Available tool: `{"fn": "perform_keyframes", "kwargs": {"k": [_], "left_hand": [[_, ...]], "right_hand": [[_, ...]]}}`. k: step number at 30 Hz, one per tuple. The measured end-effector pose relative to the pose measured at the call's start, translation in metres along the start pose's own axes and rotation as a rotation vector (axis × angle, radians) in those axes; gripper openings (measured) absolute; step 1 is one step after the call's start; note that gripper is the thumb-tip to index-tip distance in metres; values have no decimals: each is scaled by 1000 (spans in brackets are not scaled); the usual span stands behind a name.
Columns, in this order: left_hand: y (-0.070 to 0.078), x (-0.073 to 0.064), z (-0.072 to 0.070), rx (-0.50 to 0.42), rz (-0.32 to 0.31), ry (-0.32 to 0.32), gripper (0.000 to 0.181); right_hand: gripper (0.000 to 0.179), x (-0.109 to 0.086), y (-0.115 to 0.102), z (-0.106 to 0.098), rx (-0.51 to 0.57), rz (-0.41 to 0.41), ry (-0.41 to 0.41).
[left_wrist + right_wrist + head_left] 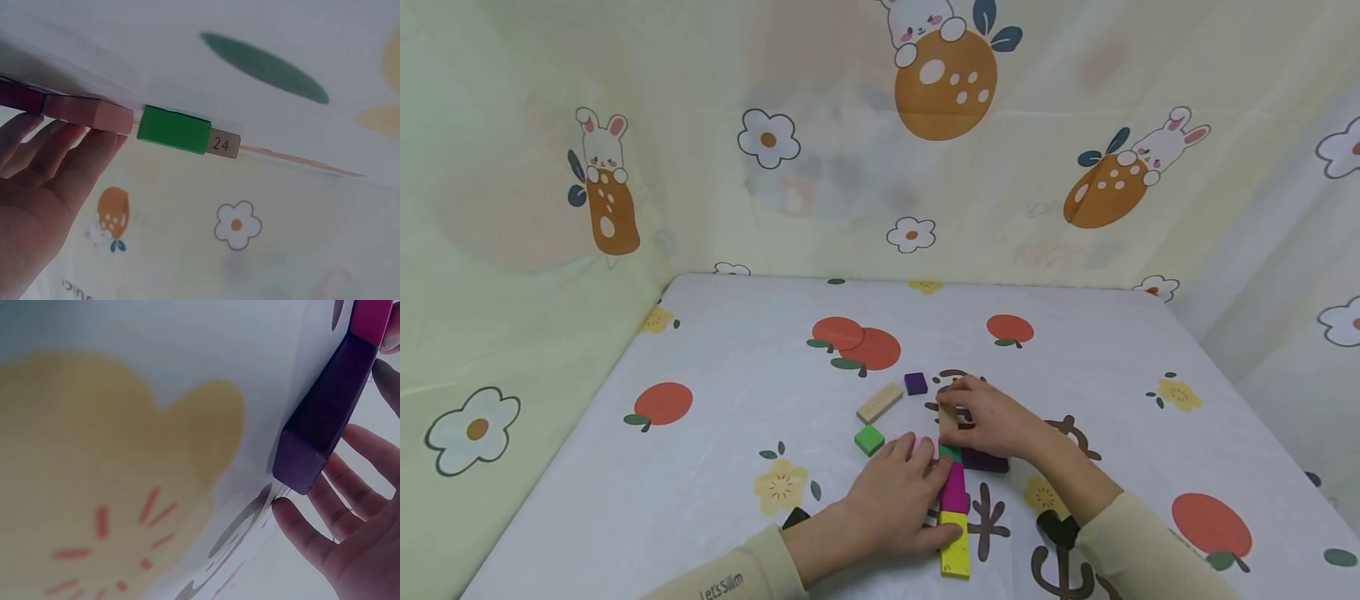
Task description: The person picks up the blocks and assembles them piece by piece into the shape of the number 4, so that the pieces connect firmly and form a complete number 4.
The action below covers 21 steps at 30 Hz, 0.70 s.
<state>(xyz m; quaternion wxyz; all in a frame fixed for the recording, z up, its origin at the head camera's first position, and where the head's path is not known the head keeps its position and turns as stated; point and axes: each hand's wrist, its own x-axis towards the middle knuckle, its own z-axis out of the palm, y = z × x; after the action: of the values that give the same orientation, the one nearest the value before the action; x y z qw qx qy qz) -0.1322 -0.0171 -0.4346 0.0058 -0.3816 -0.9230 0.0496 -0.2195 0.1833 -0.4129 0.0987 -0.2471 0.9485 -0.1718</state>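
A line of blocks runs away from me in the head view: yellow (955, 560), magenta (953, 490), green (951, 452) and a plain wooden block (948, 419) at the far end. My right hand (996, 419) pinches the wooden block between thumb and fingers. My left hand (887, 500) rests along the line's left side, thumb at the yellow block and index finger by the magenta one. Its other fingertips touch a pink block (94, 114), mostly covered in the head view. A dark purple block (987, 461) projects right from the line, under my right hand.
Loose on the printed white tablecloth (715, 467) lie a green block (869, 440), a wooden block (880, 403) and a small purple block (916, 383). In the left wrist view, one wooden block end (224, 144) reads 24. A printed curtain (835, 192) stands behind the table.
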Motion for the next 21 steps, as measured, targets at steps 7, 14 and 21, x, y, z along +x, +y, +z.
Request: {"fn": "perform_keyframes", "kwargs": {"k": [7,14,21], "left_hand": [[0,0,0,-3,-1,-9,82],[0,0,2,5,5,-5,83],[0,-1,3,11,12,4,82]], "right_hand": [[56,-3,0,1,-5,23,-11],[54,-9,-1,3,3,6,-4],[55,-18,-3,4,-6,-2,-5]]}}
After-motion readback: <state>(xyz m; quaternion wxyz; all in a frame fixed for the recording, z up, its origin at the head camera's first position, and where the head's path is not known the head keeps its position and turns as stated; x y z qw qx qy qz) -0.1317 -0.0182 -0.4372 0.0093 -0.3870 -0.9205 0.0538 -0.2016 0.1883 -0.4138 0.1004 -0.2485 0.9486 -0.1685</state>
